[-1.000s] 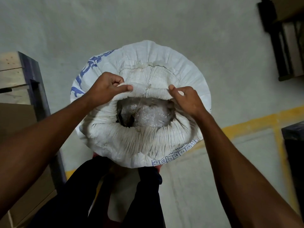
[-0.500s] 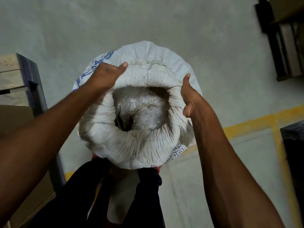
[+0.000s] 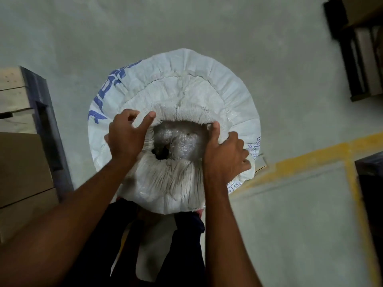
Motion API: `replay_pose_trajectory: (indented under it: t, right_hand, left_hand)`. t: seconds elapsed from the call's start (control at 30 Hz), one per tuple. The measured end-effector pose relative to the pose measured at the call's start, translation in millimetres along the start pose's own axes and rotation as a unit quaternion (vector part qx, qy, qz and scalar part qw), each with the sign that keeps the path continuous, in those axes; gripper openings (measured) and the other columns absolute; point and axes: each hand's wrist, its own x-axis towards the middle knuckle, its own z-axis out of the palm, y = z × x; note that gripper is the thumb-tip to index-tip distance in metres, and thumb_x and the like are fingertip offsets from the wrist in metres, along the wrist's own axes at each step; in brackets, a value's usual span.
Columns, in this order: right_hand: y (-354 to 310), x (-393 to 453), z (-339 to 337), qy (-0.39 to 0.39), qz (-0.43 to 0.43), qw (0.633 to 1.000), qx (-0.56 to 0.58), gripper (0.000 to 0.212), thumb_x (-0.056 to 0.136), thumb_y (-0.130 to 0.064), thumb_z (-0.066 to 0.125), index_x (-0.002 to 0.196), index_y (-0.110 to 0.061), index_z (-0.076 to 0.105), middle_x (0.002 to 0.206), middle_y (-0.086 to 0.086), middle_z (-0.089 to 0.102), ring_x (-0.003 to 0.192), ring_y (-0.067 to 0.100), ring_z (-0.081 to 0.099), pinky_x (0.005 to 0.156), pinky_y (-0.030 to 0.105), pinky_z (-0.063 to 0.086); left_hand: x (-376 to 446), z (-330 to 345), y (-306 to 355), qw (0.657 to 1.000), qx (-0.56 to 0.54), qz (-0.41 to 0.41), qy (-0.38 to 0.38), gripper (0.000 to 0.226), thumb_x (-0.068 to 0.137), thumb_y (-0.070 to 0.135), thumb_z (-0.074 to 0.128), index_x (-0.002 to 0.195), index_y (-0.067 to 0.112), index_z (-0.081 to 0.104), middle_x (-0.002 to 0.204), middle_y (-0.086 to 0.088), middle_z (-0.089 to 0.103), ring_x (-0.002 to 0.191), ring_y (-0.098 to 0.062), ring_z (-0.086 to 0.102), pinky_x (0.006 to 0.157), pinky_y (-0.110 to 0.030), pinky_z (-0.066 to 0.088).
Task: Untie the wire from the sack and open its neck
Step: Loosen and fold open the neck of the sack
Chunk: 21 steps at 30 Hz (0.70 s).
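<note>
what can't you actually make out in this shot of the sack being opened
Head view, the only one:
- The wire: not visible anywhere.
- The sack contents: clear plastic liner and shadow hide them.
- Blue print: folds and the sack's curve cut the lettering off.
- Right hand fingers: curled over the neck rim, tips hidden.
- Left hand: covers the left rim.
- The sack's base: hidden by its own bulk.

Sack (image 3: pixel 234 96): big blue lettering at approx 9–10 o'clock on its side, folded, can't make out a word. At 3–4 o'clock, small blue grid boxes, "C6" legible, others too blurred. No other text.
</note>
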Motion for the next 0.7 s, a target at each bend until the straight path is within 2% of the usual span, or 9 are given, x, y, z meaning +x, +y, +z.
replay_pose_trajectory:
  t: [0.07, 0.13, 0.23, 0.3, 0.43, 0.53, 0.6, 0.63, 0.7]
  right_hand:
    - [0, -11, 13, -0.021, 0.063, 0.996, 0.06, 0.06, 0.105, -0.062, 0.035, 0.125, -0.013, 0.064, 0.125, 0.013, 0.069, 0.118, 0.038, 0.058, 0.102, 0.049, 0.033]
    - [-7, -17, 18, -0.02, 0.116, 0.977, 0.178, 0.057, 0.109, -0.054, 0.034, 0.125, -0.009, 0.066, 0.126, 0.017, 0.071, 0.119, 0.039, 0.06, 0.098, 0.044, 0.039]
    - [-15, -15, 15, 0.0, 0.15, 0.945, 0.291, 0.06, 0.111, -0.05, 0.033, 0.115, -0.005, 0.071, 0.118, 0.02, 0.073, 0.113, 0.04, 0.063, 0.086, 0.038, 0.042]
    - [-14, -8, 5, -0.017, 0.142, 0.938, 0.317, 0.07, 0.11, -0.055, 0.029, 0.1, -0.002, 0.073, 0.105, 0.018, 0.075, 0.104, 0.039, 0.065, 0.079, 0.035, 0.041]
    - [5, 26, -10, -0.161, 0.158, 0.935, 0.273, 0.101, 0.089, -0.089, 0.02, 0.11, -0.006, 0.074, 0.111, 0.008, 0.073, 0.105, 0.028, 0.067, 0.099, 0.042, 0.052]
    - [17, 49, -25, -0.329, 0.15, 0.872, 0.329, 0.11, 0.074, -0.102, 0.028, 0.138, -0.021, 0.066, 0.135, 0.0, 0.068, 0.123, 0.021, 0.064, 0.114, 0.046, 0.046]
    - [20, 60, -36, -0.398, 0.142, 0.816, 0.393, 0.103, 0.074, -0.1, 0.036, 0.139, -0.026, 0.066, 0.135, 0.003, 0.071, 0.125, 0.023, 0.067, 0.113, 0.044, 0.048]
    - [20, 62, -38, -0.395, 0.149, 0.819, 0.389, 0.103, 0.072, -0.101, 0.038, 0.135, -0.026, 0.069, 0.132, 0.005, 0.073, 0.122, 0.024, 0.069, 0.112, 0.044, 0.049]
    - [16, 59, -41, -0.328, 0.144, 0.877, 0.32, 0.096, 0.071, -0.103, 0.038, 0.111, -0.025, 0.076, 0.122, 0.003, 0.074, 0.111, 0.024, 0.07, 0.106, 0.043, 0.051]
  left_hand:
    - [-11, 4, -5, 0.997, 0.052, -0.062, 0.013, 0.086, 0.082, 0.093, 0.041, 0.098, 0.012, 0.067, 0.105, -0.011, 0.073, 0.105, -0.035, 0.066, 0.1, -0.059, 0.048]
    - [-18, 11, -6, 0.997, 0.008, -0.072, 0.0, 0.096, 0.086, 0.093, 0.032, 0.099, 0.004, 0.067, 0.105, -0.019, 0.073, 0.104, -0.042, 0.066, 0.096, -0.054, 0.052]
    - [-22, 15, 8, 0.997, -0.059, -0.046, 0.019, 0.078, 0.101, 0.074, 0.037, 0.101, 0.004, 0.07, 0.108, -0.017, 0.075, 0.106, -0.039, 0.068, 0.092, -0.043, 0.051]
    - [-19, 10, 17, 0.996, -0.081, -0.028, 0.03, 0.066, 0.104, 0.067, 0.042, 0.079, 0.008, 0.059, 0.084, -0.011, 0.067, 0.088, -0.034, 0.064, 0.078, -0.037, 0.044]
    - [-3, -21, 26, 0.997, -0.079, 0.009, 0.012, 0.066, 0.101, 0.063, 0.055, 0.066, 0.008, 0.042, 0.062, -0.002, 0.035, 0.057, -0.017, 0.035, 0.062, -0.038, 0.028]
    - [11, -46, 26, 0.997, -0.037, 0.058, -0.019, 0.065, 0.099, 0.06, 0.06, 0.063, 0.009, 0.041, 0.059, -0.002, 0.029, 0.048, -0.012, 0.029, 0.051, -0.026, 0.026]
    - [17, -55, 23, 0.995, -0.018, 0.084, -0.043, 0.063, 0.098, 0.058, 0.064, 0.063, 0.009, 0.043, 0.058, -0.002, 0.03, 0.047, -0.011, 0.029, 0.05, -0.025, 0.025]
    - [18, -56, 22, 0.994, -0.012, 0.092, -0.053, 0.062, 0.097, 0.057, 0.066, 0.063, 0.009, 0.044, 0.058, -0.002, 0.033, 0.049, -0.011, 0.03, 0.052, -0.025, 0.026]
    - [13, -53, 18, 0.993, -0.015, 0.103, -0.062, 0.057, 0.095, 0.052, 0.071, 0.07, 0.005, 0.052, 0.062, -0.003, 0.043, 0.054, -0.012, 0.036, 0.053, -0.021, 0.03]
